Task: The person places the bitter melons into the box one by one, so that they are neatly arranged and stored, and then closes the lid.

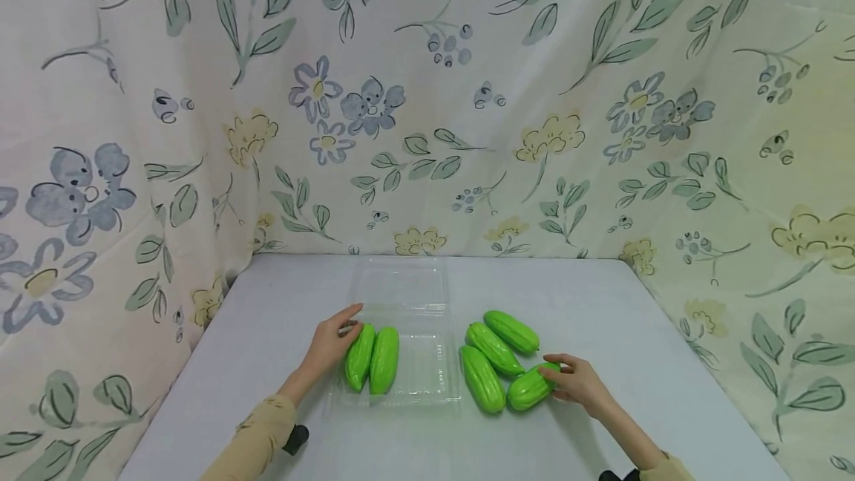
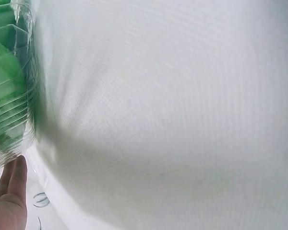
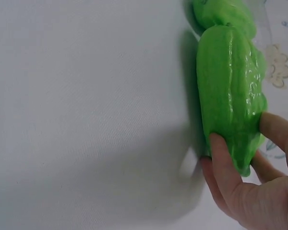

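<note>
- Right hand (image 1: 580, 386): thumb and fingers on either side, pinching the tapered end of a green gourd (image 1: 529, 392).
- Left hand (image 1: 332, 340): thumb and index apart, fingers near straight, at left side of clear container (image 1: 427, 370); can't tell how firm the contact is.
- Held gourd: right of container, front right of its group, other end just beside a neighbor.
- Three loose gourds (image 1: 493, 349): slanted side by side on white table (image 1: 641, 332).
- Two packed gourds (image 1: 384, 362): side by side, container's left half.
- Lid (image 1: 401, 284): folded back, far side.
- Floral cloth (image 1: 427, 95): behind table.
</note>
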Demonstrator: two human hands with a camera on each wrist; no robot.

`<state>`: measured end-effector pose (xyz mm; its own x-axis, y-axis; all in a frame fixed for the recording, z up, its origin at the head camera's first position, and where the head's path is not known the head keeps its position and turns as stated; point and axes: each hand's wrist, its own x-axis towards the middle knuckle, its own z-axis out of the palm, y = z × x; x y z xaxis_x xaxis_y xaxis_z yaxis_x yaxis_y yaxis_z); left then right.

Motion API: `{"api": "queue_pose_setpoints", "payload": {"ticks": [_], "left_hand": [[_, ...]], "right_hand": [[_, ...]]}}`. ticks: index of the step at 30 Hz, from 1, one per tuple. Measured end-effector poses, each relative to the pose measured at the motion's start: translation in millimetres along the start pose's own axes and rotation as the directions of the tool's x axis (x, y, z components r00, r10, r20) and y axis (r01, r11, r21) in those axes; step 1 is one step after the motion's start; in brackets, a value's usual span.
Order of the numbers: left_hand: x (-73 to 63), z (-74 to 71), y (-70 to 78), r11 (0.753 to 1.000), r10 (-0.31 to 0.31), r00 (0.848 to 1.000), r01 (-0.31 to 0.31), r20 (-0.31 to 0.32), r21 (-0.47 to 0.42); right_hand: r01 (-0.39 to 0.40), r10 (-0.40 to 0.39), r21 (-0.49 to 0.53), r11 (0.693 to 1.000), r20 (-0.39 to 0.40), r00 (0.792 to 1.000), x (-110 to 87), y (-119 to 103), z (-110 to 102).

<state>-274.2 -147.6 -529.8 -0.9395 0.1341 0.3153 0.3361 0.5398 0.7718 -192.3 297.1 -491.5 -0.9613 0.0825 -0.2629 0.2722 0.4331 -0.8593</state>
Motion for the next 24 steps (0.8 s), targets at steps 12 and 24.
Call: {"api": "queue_pose_setpoints", "payload": {"ticks": [12,24], "left_hand": [[-1.2,0.1,0.4,0.999,0.050,0.998,-0.049,-0.025,0.005],[0.3,-0.3,0.7,1.000,-0.017,1.000,0.017,0.011,-0.007]], "right_hand": [[-0.013,0.013,-0.012,1.000,-0.005,1.000,-0.5,-1.0,0.0],[-0.022,0.022,0.004,1.000,-0.019,1.000,-3.6,-1.3,0.1]]}}
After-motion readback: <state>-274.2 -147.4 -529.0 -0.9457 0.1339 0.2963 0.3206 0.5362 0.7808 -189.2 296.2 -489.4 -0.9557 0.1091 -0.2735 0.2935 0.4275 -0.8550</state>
